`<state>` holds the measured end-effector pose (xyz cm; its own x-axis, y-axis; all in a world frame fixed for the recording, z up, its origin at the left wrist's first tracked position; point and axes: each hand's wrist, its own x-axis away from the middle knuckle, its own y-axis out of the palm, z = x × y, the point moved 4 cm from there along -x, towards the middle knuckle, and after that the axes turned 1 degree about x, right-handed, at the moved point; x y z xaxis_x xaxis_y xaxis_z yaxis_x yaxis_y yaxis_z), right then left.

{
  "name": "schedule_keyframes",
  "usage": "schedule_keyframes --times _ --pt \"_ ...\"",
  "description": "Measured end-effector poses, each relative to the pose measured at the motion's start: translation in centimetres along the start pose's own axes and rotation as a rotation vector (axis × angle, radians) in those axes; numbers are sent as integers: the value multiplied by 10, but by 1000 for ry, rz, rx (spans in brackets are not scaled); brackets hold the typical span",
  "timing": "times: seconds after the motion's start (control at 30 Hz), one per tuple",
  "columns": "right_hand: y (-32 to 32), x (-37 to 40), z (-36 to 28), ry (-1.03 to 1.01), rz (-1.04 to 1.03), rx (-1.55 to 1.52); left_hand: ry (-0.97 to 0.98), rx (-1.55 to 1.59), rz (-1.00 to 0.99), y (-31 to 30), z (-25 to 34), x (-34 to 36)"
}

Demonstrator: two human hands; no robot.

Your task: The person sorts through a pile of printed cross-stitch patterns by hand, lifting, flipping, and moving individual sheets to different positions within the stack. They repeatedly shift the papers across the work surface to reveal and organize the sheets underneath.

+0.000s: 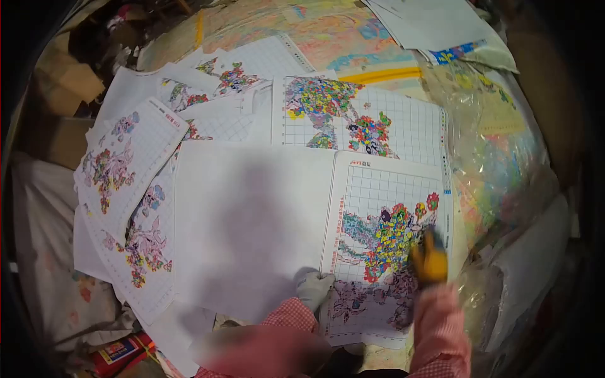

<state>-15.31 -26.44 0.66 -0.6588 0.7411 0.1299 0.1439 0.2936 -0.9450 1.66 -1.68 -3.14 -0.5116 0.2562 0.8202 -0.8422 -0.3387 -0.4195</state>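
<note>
A white sheet printed with a grid and a colourful flower pattern [391, 242] lies in front of me; its lower part is in shadow. At its left edge, my left hand [313, 290] wears a pale grey glove and is closed, with the thumb over the sheet's margin. My right hand [430, 259], in a yellow-orange glove with dark fingers, is over the right side of the pattern. It is smeared by motion, and I cannot make out its fingers or whether they hold anything. Left of the printed sheet lies a blank white sheet [252, 227] with a shadow across it.
More printed grid sheets [138, 239] overlap in a fanned pile on the left, and another [409, 120] lies behind. Clear plastic wrap [485, 164] covers the right side. White papers [435, 28] sit at the back right. A red package [123, 353] is at the lower left.
</note>
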Motion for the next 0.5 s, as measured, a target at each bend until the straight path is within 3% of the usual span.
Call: schedule_keyframes --times 0.03,0.07,0.13,0.17,0.2,0.23,0.3,0.37,0.43,0.5 --pt "6 58 9 10 -36 10 4 42 -34 3 -1 6" --pt "17 111 11 -197 -39 22 30 49 -8 -2 -3 2" --pt "26 208 4 -97 -131 -41 59 55 9 -6 -5 2" --pt "28 246 8 -214 -96 26 92 15 -1 -7 -1 2" --pt "-9 242 -19 -31 -289 -78 126 -28 -6 -9 -1 4" --pt "38 281 31 164 -540 -386 134 -34 -6 -9 -10 -1" --pt "31 270 59 584 -552 -66 150 301 -206 -10 -35 -14" --pt "14 224 68 243 163 -239 56 386 -274 -39 -40 21" --pt "21 177 56 428 201 -570 445 150 258 -68 -52 53" --pt "48 169 66 406 275 -465 570 -210 217 -66 -33 114"
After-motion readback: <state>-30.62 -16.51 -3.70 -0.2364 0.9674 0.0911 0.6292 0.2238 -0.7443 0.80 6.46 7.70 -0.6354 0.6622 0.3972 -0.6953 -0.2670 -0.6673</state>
